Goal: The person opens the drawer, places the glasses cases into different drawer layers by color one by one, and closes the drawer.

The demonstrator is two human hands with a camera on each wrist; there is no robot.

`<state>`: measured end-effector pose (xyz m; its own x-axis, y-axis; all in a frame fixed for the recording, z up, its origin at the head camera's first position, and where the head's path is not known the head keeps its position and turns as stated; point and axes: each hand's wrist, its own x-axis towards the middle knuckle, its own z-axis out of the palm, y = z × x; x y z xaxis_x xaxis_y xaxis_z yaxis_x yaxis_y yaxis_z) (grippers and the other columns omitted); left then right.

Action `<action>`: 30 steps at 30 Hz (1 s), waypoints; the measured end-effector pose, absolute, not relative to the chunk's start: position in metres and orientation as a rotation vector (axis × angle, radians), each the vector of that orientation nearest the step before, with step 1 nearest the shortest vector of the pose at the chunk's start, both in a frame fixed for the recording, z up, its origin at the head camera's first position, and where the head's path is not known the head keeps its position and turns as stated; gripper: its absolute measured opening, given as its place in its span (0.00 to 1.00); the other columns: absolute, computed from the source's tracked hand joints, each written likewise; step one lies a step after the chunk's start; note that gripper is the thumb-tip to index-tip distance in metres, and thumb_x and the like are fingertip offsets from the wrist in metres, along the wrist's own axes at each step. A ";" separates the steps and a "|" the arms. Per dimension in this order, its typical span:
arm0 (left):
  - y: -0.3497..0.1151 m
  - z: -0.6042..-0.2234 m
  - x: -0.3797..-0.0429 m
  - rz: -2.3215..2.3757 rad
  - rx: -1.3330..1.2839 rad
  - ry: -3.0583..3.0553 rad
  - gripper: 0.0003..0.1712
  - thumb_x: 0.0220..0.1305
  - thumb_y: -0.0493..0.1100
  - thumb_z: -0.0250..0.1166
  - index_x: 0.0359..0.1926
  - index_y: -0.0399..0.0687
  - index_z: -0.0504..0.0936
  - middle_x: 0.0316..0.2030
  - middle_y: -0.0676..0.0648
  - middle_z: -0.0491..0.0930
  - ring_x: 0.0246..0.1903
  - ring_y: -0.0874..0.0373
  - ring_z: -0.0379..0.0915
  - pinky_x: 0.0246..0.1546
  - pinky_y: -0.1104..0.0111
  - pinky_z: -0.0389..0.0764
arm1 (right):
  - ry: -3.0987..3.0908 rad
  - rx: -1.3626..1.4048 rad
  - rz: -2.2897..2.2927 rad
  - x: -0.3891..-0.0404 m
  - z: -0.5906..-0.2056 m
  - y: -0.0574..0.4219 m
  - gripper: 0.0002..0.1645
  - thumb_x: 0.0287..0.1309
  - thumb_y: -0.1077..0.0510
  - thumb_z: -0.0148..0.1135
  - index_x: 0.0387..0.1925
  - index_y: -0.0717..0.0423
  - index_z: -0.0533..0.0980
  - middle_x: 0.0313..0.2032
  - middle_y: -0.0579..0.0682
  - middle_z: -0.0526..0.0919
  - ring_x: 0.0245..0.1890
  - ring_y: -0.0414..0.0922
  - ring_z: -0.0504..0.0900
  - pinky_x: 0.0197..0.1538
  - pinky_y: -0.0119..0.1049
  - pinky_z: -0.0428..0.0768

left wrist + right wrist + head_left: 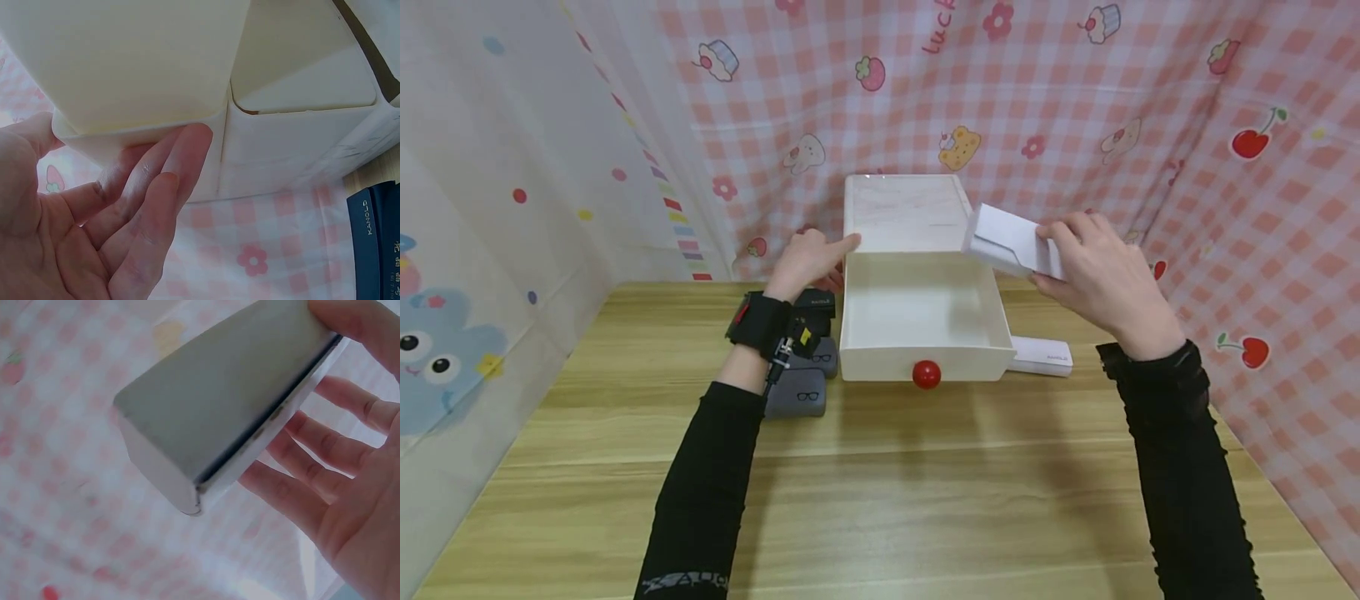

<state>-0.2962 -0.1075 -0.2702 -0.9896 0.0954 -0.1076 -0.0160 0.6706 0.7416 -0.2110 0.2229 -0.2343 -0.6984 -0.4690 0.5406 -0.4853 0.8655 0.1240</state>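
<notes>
A white drawer box [910,212] stands at the back of the table, its drawer [880,364] pulled out toward me with a round red knob [927,374] on the front. My left hand [808,258] holds the box at its left side, thumb by the top front corner. In the left wrist view, the fingers [147,178] lie along the side wall. A white flap-lidded glasses case [1000,237] is raised above the drawer's right side, tilted. My right hand [1101,271] grips its right end, thumb on one side and fingers on the other.
Grey glasses cases [797,393] with a glasses print sit left of the drawer, beside a dark case [817,302] partly behind the left wrist. Another white case [1042,356] lies right of the drawer. Patterned curtains [820,100] hang close behind and at both sides.
</notes>
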 end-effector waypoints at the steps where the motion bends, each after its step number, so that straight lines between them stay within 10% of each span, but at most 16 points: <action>1: -0.108 -0.270 -0.296 1.218 0.062 2.745 0.36 0.61 0.66 0.51 0.42 0.35 0.77 0.31 0.40 0.82 0.21 0.56 0.82 0.33 0.66 0.82 | -2.444 0.732 0.023 -0.212 -0.232 0.215 0.27 0.42 0.57 0.73 0.45 0.63 0.73 0.43 0.62 0.77 0.42 0.58 0.73 0.26 0.58 0.79; 30: -0.109 -0.270 -0.296 1.212 0.092 2.731 0.39 0.61 0.67 0.49 0.49 0.33 0.73 0.38 0.38 0.81 0.25 0.53 0.83 0.32 0.69 0.80 | -2.561 1.250 -0.014 -0.258 -0.279 0.137 0.27 0.45 0.47 0.71 0.45 0.55 0.75 0.42 0.55 0.80 0.43 0.49 0.77 0.39 0.44 0.83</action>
